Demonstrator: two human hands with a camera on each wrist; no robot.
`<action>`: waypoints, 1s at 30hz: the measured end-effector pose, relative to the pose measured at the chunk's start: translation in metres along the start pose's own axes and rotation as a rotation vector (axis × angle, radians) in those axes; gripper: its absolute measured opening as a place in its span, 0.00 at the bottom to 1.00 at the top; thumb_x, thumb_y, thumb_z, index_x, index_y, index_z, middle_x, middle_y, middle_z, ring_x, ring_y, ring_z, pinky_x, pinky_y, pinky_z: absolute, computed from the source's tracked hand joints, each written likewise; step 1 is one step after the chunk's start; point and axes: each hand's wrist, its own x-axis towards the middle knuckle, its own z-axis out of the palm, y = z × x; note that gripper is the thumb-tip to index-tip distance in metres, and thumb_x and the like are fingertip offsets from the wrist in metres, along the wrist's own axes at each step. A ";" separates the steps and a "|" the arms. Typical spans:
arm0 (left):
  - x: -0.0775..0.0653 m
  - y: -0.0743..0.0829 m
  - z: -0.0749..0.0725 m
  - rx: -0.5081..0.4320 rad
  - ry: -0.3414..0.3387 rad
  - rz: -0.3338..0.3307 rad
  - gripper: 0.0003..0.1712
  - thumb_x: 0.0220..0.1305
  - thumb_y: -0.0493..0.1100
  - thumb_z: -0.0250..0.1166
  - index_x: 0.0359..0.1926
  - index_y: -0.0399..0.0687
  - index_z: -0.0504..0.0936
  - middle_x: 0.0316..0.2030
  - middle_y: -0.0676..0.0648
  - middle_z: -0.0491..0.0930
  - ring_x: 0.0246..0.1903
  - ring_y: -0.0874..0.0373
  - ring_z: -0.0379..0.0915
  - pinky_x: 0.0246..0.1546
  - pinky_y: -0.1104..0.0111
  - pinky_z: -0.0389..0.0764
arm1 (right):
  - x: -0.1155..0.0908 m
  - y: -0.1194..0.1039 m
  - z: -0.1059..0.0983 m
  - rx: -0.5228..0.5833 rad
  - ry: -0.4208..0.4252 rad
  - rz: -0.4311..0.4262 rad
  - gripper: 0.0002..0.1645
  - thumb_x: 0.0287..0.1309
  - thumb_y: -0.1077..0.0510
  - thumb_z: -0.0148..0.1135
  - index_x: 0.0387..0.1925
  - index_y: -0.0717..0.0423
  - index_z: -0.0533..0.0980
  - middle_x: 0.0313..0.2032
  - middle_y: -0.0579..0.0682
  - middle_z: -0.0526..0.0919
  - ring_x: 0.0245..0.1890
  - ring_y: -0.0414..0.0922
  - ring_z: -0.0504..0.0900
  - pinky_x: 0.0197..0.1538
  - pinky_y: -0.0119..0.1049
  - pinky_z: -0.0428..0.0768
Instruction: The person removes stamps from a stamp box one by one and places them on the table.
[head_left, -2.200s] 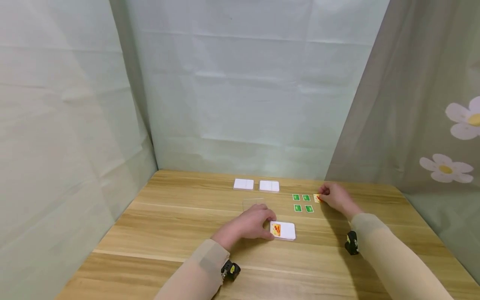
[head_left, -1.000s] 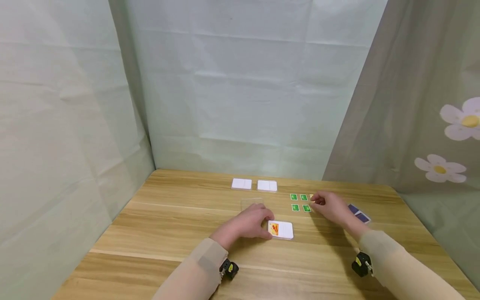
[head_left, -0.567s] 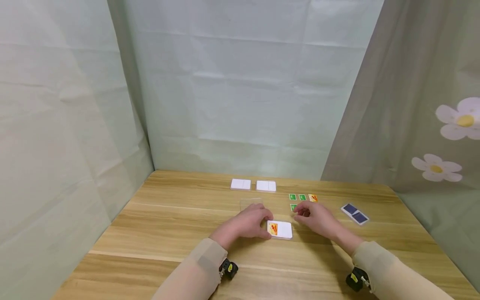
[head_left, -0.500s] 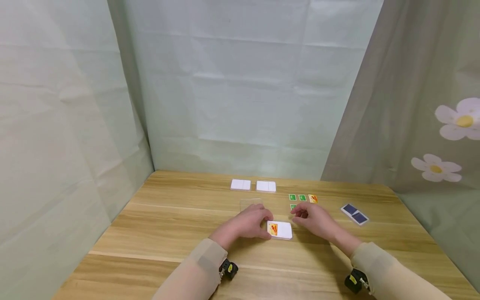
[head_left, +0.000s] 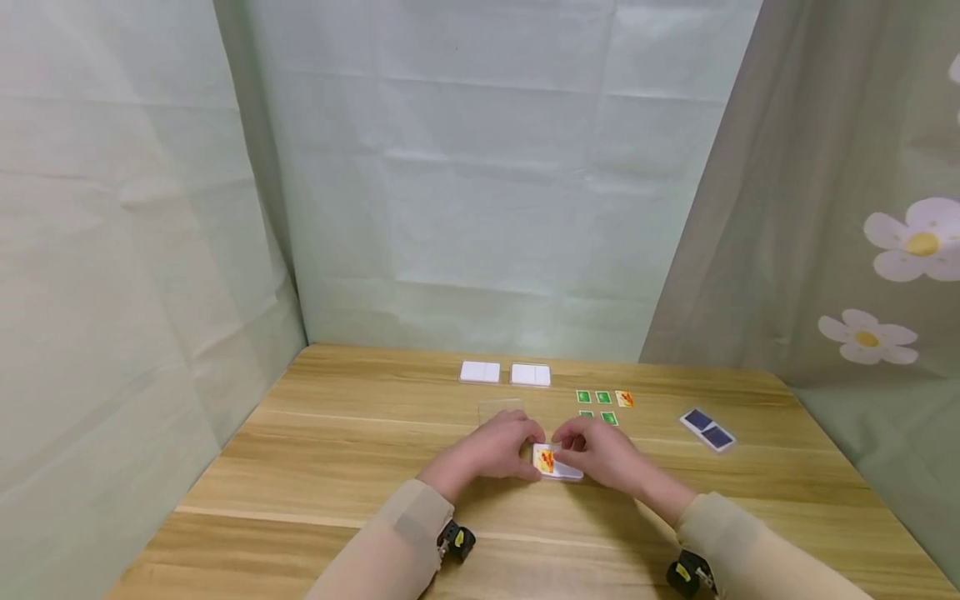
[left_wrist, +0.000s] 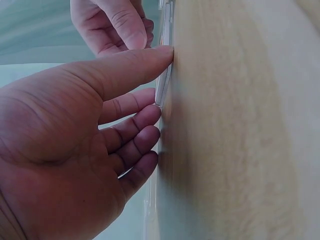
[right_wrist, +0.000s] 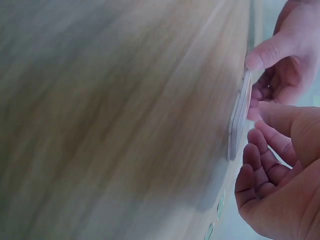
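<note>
My left hand [head_left: 497,446] grips the left end of a small white flat card holder [head_left: 568,472], thumb at the near edge and fingers at the far edge. It looks like a thin stack from the side in the right wrist view. An orange-and-yellow picture square [head_left: 543,459] fills its left part. My right hand [head_left: 600,454] bends over the holder from the right, thumb and fingertips right at the picture's right edge. I cannot tell whether they pinch anything. In the left wrist view the right thumb [left_wrist: 136,39] overlaps the space behind my left thumb.
Several small green squares [head_left: 603,398] and an orange picture square [head_left: 625,399] lie beyond my right hand. Two white cards [head_left: 480,372] lie at the back. A dark blue two-panel card [head_left: 707,429] is at right. A clear sheet [head_left: 491,409] lies behind my left hand.
My right hand has moved left and nearer, from the far orange square past the green squares to the white holder. The left hand keeps its grip. The blue card is uncovered.
</note>
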 end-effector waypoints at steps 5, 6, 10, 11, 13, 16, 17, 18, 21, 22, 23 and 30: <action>0.001 -0.001 0.001 0.004 0.001 0.007 0.27 0.61 0.49 0.86 0.58 0.47 0.88 0.53 0.52 0.83 0.54 0.58 0.74 0.60 0.65 0.77 | 0.000 -0.002 0.004 0.006 0.002 -0.022 0.06 0.66 0.62 0.78 0.43 0.53 0.88 0.35 0.41 0.81 0.37 0.42 0.77 0.40 0.35 0.77; 0.001 -0.001 0.002 0.002 0.002 0.006 0.27 0.60 0.49 0.86 0.58 0.47 0.88 0.53 0.52 0.83 0.54 0.58 0.74 0.60 0.65 0.77 | 0.000 -0.002 0.005 0.005 0.003 -0.024 0.06 0.66 0.62 0.78 0.43 0.53 0.88 0.35 0.41 0.81 0.37 0.42 0.77 0.41 0.35 0.77; 0.001 -0.001 0.001 -0.003 0.002 0.002 0.28 0.60 0.49 0.86 0.59 0.47 0.88 0.53 0.52 0.83 0.54 0.58 0.74 0.60 0.65 0.77 | 0.001 -0.004 0.007 -0.002 0.002 -0.032 0.08 0.63 0.62 0.80 0.43 0.53 0.88 0.35 0.41 0.82 0.37 0.41 0.77 0.41 0.35 0.78; 0.001 -0.001 0.001 -0.006 0.002 0.002 0.28 0.60 0.49 0.86 0.59 0.47 0.88 0.53 0.52 0.83 0.54 0.58 0.74 0.60 0.65 0.77 | 0.001 -0.004 0.008 -0.005 0.001 -0.031 0.09 0.63 0.62 0.81 0.42 0.53 0.88 0.35 0.41 0.82 0.36 0.40 0.77 0.41 0.34 0.77; 0.001 -0.001 0.001 -0.009 0.002 0.000 0.29 0.60 0.49 0.86 0.59 0.47 0.88 0.53 0.52 0.83 0.54 0.58 0.74 0.60 0.65 0.77 | 0.001 -0.004 0.008 -0.011 -0.001 -0.032 0.10 0.62 0.61 0.82 0.42 0.53 0.87 0.35 0.41 0.81 0.36 0.40 0.77 0.40 0.34 0.77; 0.001 -0.001 0.001 -0.011 0.001 -0.002 0.28 0.60 0.49 0.86 0.58 0.47 0.88 0.53 0.52 0.83 0.54 0.58 0.74 0.60 0.65 0.77 | 0.002 -0.005 0.009 -0.021 0.003 -0.036 0.10 0.61 0.61 0.83 0.41 0.52 0.87 0.34 0.41 0.81 0.36 0.40 0.76 0.40 0.34 0.76; 0.000 -0.001 0.001 -0.013 0.001 -0.003 0.28 0.60 0.49 0.86 0.58 0.47 0.89 0.53 0.52 0.83 0.54 0.58 0.74 0.60 0.65 0.77 | 0.002 -0.005 0.009 -0.025 0.004 -0.037 0.10 0.61 0.61 0.83 0.41 0.52 0.87 0.34 0.41 0.81 0.36 0.40 0.76 0.40 0.35 0.76; 0.000 -0.001 0.001 -0.013 0.001 -0.004 0.28 0.60 0.49 0.86 0.58 0.47 0.89 0.53 0.52 0.83 0.54 0.57 0.74 0.60 0.65 0.77 | 0.002 -0.005 0.009 -0.027 0.007 -0.038 0.11 0.60 0.60 0.83 0.41 0.52 0.87 0.35 0.42 0.81 0.36 0.40 0.76 0.40 0.35 0.76; 0.000 -0.001 0.000 -0.017 0.000 -0.005 0.28 0.60 0.49 0.86 0.58 0.47 0.89 0.53 0.51 0.83 0.54 0.57 0.74 0.60 0.65 0.77 | 0.003 -0.006 0.010 -0.031 0.011 -0.031 0.10 0.60 0.60 0.84 0.40 0.51 0.87 0.35 0.42 0.81 0.36 0.40 0.76 0.40 0.35 0.76; 0.000 -0.001 0.000 -0.017 0.000 -0.005 0.28 0.60 0.49 0.86 0.58 0.47 0.89 0.53 0.51 0.83 0.54 0.57 0.74 0.60 0.65 0.77 | 0.003 -0.006 0.010 -0.034 0.012 -0.026 0.10 0.60 0.60 0.84 0.39 0.51 0.87 0.35 0.42 0.81 0.36 0.40 0.76 0.41 0.35 0.76; 0.000 -0.001 0.000 -0.016 0.000 -0.004 0.28 0.60 0.49 0.86 0.58 0.47 0.89 0.53 0.51 0.83 0.54 0.58 0.73 0.60 0.65 0.77 | 0.004 -0.005 0.010 -0.035 0.012 -0.019 0.10 0.59 0.60 0.84 0.39 0.50 0.87 0.35 0.42 0.81 0.36 0.40 0.76 0.41 0.35 0.76; 0.001 -0.002 0.001 -0.014 -0.004 -0.006 0.28 0.61 0.49 0.86 0.59 0.47 0.88 0.52 0.52 0.82 0.53 0.58 0.73 0.59 0.65 0.77 | 0.006 -0.005 0.009 -0.036 0.001 0.009 0.11 0.59 0.61 0.84 0.38 0.51 0.87 0.36 0.43 0.82 0.37 0.41 0.76 0.42 0.36 0.76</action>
